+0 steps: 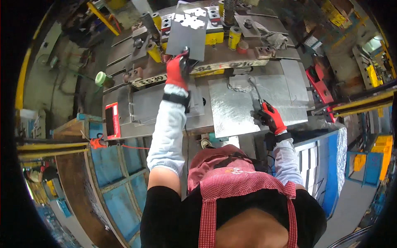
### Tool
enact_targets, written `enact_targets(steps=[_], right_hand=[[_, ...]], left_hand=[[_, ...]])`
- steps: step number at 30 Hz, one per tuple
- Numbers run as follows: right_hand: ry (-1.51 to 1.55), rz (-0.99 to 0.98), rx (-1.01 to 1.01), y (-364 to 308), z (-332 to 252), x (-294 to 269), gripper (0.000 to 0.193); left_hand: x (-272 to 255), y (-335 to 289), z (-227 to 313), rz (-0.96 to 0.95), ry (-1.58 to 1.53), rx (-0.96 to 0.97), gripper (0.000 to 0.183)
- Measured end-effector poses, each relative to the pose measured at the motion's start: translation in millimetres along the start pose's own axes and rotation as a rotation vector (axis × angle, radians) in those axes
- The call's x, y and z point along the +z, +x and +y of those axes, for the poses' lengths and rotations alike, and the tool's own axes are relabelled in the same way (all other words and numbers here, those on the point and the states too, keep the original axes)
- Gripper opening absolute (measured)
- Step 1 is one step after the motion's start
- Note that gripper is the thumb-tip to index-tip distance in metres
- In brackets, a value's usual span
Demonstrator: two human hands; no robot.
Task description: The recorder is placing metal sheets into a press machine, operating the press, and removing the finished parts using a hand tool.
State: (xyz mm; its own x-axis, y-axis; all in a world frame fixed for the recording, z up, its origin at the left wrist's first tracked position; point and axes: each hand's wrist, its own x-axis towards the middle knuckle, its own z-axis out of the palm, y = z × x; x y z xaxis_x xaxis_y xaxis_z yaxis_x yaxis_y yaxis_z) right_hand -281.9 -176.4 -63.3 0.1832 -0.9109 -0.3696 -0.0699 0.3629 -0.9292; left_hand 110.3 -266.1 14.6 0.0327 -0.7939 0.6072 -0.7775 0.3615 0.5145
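My left hand (pixel 179 68), in a red and black glove, is closed on the near edge of a flat grey metal sheet (pixel 188 39). The sheet reaches forward between the yellow posts of a die set (pixel 214 38), over its middle. My right hand (pixel 271 118), gloved alike, grips a slim metal hook tool (pixel 255 89) with a curved far end. That tool lies over a large shiny metal plate (pixel 227 115). Close to its curved end sits a small grey metal piece (pixel 240 82).
Stacked grey sheets (pixel 151 103) lie left on the bench, beside a red-edged black phone-like device (pixel 112 120). Another grey sheet (pixel 294 78) rests at the right. A grey rag (pixel 275 40) is on the press bed. A blue frame (pixel 120 165) stands left, near an orange cord.
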Motion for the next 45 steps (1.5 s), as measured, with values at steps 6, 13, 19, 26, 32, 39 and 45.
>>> enact_targets(steps=[6, 13, 19, 26, 32, 39, 45], right_hand=[[0.064, 0.051, -0.186, -32, -55, 17, 0.049], [-0.62, -0.144, -0.834, -67, -114, 50, 0.069], [-0.037, -0.659, -0.149, -58, -129, 79, 0.068], [0.198, -0.533, -0.162, -12, -155, 100, 0.054], [0.069, -0.451, -0.532, 91, -191, 125, 0.028], [-0.187, -0.49, -0.795, 139, -190, 134, 0.025], [0.067, -0.308, -0.48, 82, -194, 128, 0.039]], left_hand=[[-152, -20, 41, 0.294, -0.375, -0.396, 0.014], [-177, 27, 32, -0.534, 0.167, 0.62, 0.023], [-120, 76, 19, -0.879, -0.095, 0.182, 0.023], [-95, 81, -6, -0.067, -0.898, -0.516, 0.028], [-64, -14, -23, -0.041, -1.279, -0.921, 0.032], [-2, -23, 46, -0.118, -1.873, -0.691, 0.046], [25, -21, 34, 0.023, -1.716, -0.738, 0.046]])
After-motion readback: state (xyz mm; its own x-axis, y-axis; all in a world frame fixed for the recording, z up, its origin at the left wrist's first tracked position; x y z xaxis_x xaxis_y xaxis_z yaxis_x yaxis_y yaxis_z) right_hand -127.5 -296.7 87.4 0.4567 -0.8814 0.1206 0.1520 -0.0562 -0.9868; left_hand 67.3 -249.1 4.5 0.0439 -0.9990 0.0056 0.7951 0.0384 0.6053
